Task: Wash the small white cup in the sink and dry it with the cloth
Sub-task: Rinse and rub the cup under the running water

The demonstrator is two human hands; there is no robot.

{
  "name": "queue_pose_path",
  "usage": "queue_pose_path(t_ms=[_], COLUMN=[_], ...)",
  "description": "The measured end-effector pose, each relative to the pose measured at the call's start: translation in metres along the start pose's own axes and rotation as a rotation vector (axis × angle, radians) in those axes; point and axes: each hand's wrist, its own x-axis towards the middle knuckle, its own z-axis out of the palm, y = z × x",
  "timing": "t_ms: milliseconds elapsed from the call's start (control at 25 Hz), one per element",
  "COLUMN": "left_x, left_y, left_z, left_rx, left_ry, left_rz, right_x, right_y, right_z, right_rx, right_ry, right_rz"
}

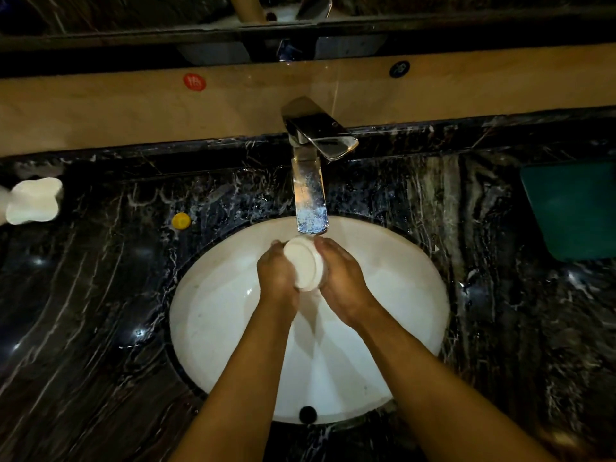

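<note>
under the tap (308, 201), at centre frame above the sink (213, 328), left hand (278, 273) and right hand (343, 278) clasp the small white cup (305, 265) between them. best to turn it slowly, rubbing rim and base; teal cloth (573, 208) waits at right on the table (100, 295).

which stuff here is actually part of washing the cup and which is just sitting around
Part of the job:
small white cup, held between left hand and right hand
white oval sink
chrome tap
folded teal cloth, on the counter at right

Just lying about:
white bottle
small yellow round cap
red round sticker
</note>
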Motion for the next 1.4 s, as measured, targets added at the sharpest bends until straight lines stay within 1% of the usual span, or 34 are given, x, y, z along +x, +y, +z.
queue_pose_path(t_ms=[40,80,160,200,240,320,400,440,480,520,560,600,640,720,800,840,880,920,960,1000,1040,1080,1120,1200,1240,1320,1360,1400], left_x=[0.001,0.001,-0.001,0.001,0.006,0.017,0.021,0.021,0.023,0.024,0.024,0.024,0.022,0.016,0.016,0.018,0.02,0.018,0.015,0.014,0.014,0.013,0.012,0.009,0.008,0.009,0.008,0.008], left_y=[-0.001,-0.002,-0.003,-0.001,0.003,0.01,0.013,0.012,0.01,0.007,0.004,0.002,0.002,0.007,0.01,0.012,0.012,0.013,0.013,0.011,0.008,0.006,0.004,0.003,0.002,0.002,0.004,0.006], left_z=[0.001,0.004,0.006,0.006,0.006,0.006,0.003,0.003,0.003,0.003,0.003,0.003,0.005,0.007,0.009,0.009,0.008,0.008,0.007,0.005,0.004,0.003,0.002,0.002,0.003,0.007,0.009,0.01], left_rx=[0.156,0.261,0.336,0.333,0.313,0.277,0.188,0.176,0.212,0.309,0.424,0.479,0.478,0.449,0.437,0.388,0.28,0.155,0.069,0.047,0.05,0.078,0.115,0.192,0.203,0.218,0.218,0.214], left_ry=[-0.026,-0.072,-0.15,-0.141,-0.098,-0.051,-0.105,-0.124,-0.138,-0.134,-0.118,-0.099,-0.096,-0.097,-0.081,-0.059,-0.054,-0.079,-0.103,-0.119,-0.126,-0.117,-0.109,-0.092,-0.081,-0.064,-0.06,-0.057], left_rz=[0.113,0.204,0.269,0.256,0.211,0.023,-0.154,-0.177,-0.166,-0.108,-0.03,0.047,0.091,0.137,0.101,0.036,-0.067,-0.169,-0.229,-0.238,-0.237,-0.239,-0.24,-0.197,-0.139,0.03,0.097,0.137], right_x=[0.002,0.004,0.008,0.009,0.009,0.006,0.004,0.004,0.004,0.007,0.01,0.013,0.015,0.02,0.019,0.017,0.014,0.011,0.006,0.003,0.005,0.008,0.012,0.02,0.021,0.02,0.017,0.015], right_y=[0.001,0.0,-0.004,-0.005,-0.004,0.003,0.01,0.011,0.009,0.007,0.005,0.002,-0.003,-0.011,-0.017,-0.016,-0.012,-0.006,-0.001,0.003,0.001,-0.003,-0.008,-0.019,-0.021,-0.02,-0.02,-0.018], right_z=[0.002,0.004,0.009,0.011,0.011,0.012,0.014,0.016,0.02,0.023,0.025,0.027,0.029,0.029,0.029,0.029,0.029,0.029,0.029,0.028,0.026,0.023,0.02,0.016,0.016,0.022,0.025,0.028], right_rx=[0.008,-0.005,-0.08,-0.112,-0.123,-0.125,-0.18,-0.222,-0.268,-0.299,-0.313,-0.309,-0.287,-0.209,-0.1,-0.086,-0.14,-0.238,-0.348,-0.443,-0.502,-0.516,-0.516,-0.492,-0.459,-0.297,-0.206,-0.132], right_ry=[0.036,0.071,0.089,0.068,0.038,-0.021,-0.034,-0.006,0.049,0.121,0.186,0.235,0.265,0.258,0.201,0.165,0.133,0.099,0.06,0.044,0.072,0.126,0.172,0.23,0.234,0.209,0.189,0.169], right_rz=[0.022,0.039,0.048,0.045,0.044,0.027,-0.033,-0.072,-0.105,-0.119,-0.095,-0.034,0.053,0.202,0.247,0.223,0.163,0.078,-0.011,-0.095,-0.155,-0.174,-0.154,-0.052,0.01,0.134,0.165,0.154])
